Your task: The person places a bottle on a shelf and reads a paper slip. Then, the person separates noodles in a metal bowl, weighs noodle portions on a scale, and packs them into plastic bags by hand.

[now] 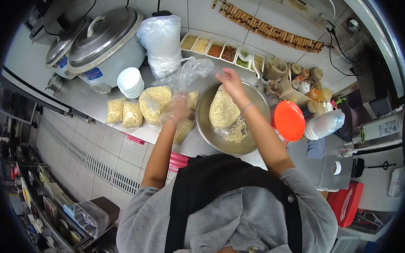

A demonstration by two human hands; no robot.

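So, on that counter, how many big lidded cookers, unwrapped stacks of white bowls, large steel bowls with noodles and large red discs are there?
Lidded cookers: 2
Unwrapped stack of white bowls: 1
Large steel bowl with noodles: 1
Large red disc: 1
Total: 5

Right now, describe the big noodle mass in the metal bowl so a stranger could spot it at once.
Find the steel counter along the tiled wall, then the wide, round metal bowl on it. Inside, the big noodle mass is the pale, packed oval partly hidden by the right hand. Unlike the small, loose noodle tangle beside it, it is bulky and compact.
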